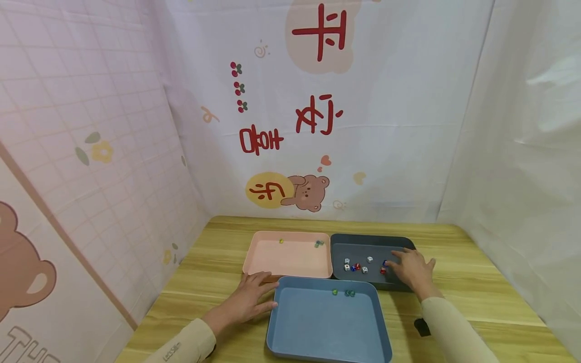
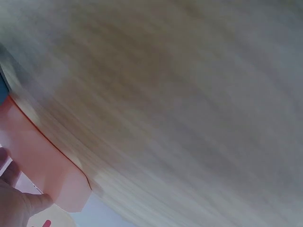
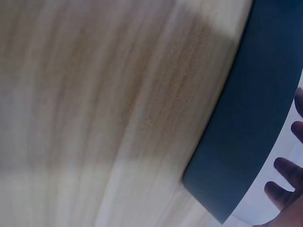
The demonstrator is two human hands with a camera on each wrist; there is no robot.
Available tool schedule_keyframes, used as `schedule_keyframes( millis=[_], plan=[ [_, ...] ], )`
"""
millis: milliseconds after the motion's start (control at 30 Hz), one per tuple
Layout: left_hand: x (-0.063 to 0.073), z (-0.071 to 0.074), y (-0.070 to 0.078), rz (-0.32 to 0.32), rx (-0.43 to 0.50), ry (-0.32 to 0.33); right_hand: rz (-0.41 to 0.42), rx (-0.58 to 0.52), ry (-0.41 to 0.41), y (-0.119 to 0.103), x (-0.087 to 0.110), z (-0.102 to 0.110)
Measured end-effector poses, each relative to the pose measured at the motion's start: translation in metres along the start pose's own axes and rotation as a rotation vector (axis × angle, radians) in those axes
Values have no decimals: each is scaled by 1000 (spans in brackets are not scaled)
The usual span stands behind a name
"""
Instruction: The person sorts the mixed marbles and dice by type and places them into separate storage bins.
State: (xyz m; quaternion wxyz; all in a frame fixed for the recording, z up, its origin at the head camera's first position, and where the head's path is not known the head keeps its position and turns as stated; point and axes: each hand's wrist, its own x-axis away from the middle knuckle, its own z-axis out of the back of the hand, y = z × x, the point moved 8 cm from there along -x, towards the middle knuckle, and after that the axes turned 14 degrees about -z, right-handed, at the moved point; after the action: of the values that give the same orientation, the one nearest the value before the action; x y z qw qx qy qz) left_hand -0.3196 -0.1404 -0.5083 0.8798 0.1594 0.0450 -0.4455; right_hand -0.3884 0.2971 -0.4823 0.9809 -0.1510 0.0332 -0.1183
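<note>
My left hand point(image 1: 247, 297) lies with spread, relaxed fingers between the pink tray point(image 1: 248, 262) and the blue tray point(image 1: 327, 327), fingertips right at their edges. In the left wrist view its thumb point(image 2: 38, 202) overlaps the pink tray's side wall point(image 2: 52, 165). The right hand point(image 1: 412, 268) hovers over the right end of the dark tray point(image 1: 372, 241), fingers spread and reaching down toward a red die point(image 1: 383, 270) and a blue die point(image 1: 385, 263). White dice point(image 1: 365, 270) and other red and blue ones lie farther left. In the right wrist view, fingers point(image 3: 289, 172) show beyond the dark tray's wall point(image 3: 246, 109).
Small yellow-green point(image 1: 281, 241) and teal pieces point(image 1: 317, 244) lie in the pink tray. Similar green point(image 1: 335, 292) and teal pieces point(image 1: 349, 293) sit at the blue tray's far side. A small black thing point(image 1: 422, 327) shows beside the right sleeve. Printed cloth point(image 1: 386, 126) hangs behind the wooden table point(image 1: 181, 292).
</note>
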Motion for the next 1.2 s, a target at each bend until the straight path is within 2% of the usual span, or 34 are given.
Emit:
schedule_keyframes(
  millis=[367,633,933,1067,1200],
  plan=[
    [-6,7,5,17,-18,3,75,3,36,-11,18,3],
    [-14,14,9,41,-118,25,154,-14,49,-19,37,0],
    [-31,22,10,86,-218,75,182,-30,33,-20,55,-9],
    [-42,24,6,125,-199,74,214,-38,36,-24,63,-15],
    [-56,28,4,153,-125,77,225,-38,35,-25,69,-20]
  ],
)
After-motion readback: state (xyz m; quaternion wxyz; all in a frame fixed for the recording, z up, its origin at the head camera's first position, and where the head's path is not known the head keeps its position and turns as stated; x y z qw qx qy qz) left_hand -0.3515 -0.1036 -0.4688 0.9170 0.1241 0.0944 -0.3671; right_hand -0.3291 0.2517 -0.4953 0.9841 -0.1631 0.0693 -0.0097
